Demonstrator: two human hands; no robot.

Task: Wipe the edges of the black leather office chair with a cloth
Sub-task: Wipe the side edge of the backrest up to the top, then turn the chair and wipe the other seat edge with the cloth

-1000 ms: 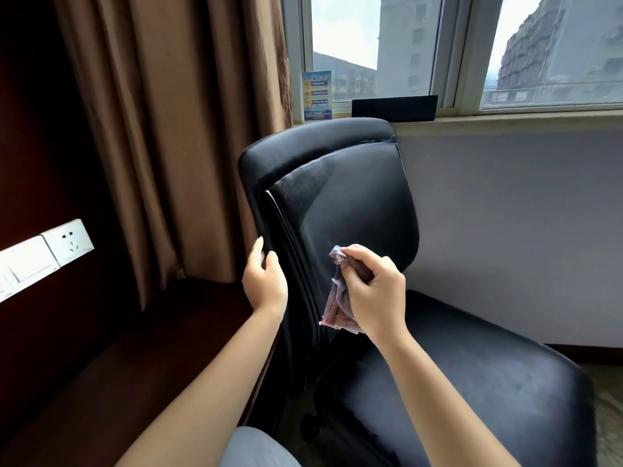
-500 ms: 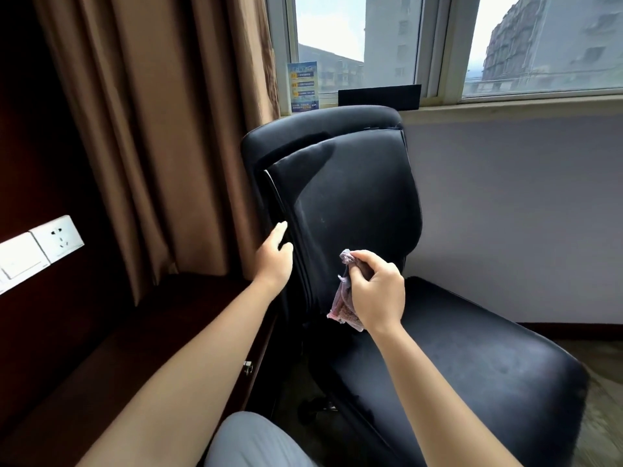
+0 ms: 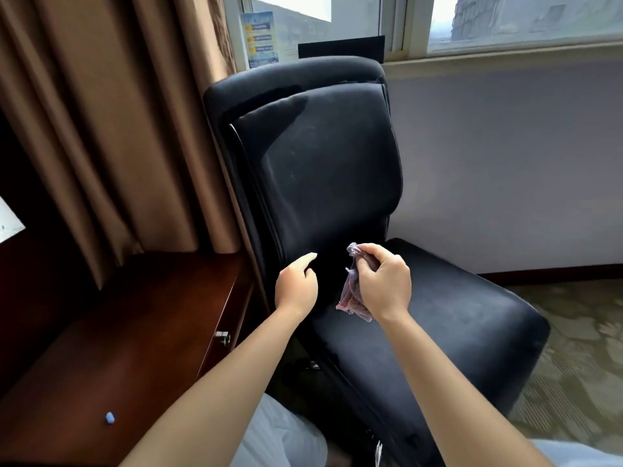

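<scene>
One black leather chair, one cloth, two bare hands. The chair stands by the brown curtain and the wooden desk, its back toward the window sill. The right hand pinches the bunched pinkish cloth between thumb and curled fingers, just above the seat where it meets the backrest. The left hand hovers just beside it, holding nothing, forefinger out toward the backrest's lower edge, other fingers loosely curled. One small blue object lies on the desk.
</scene>
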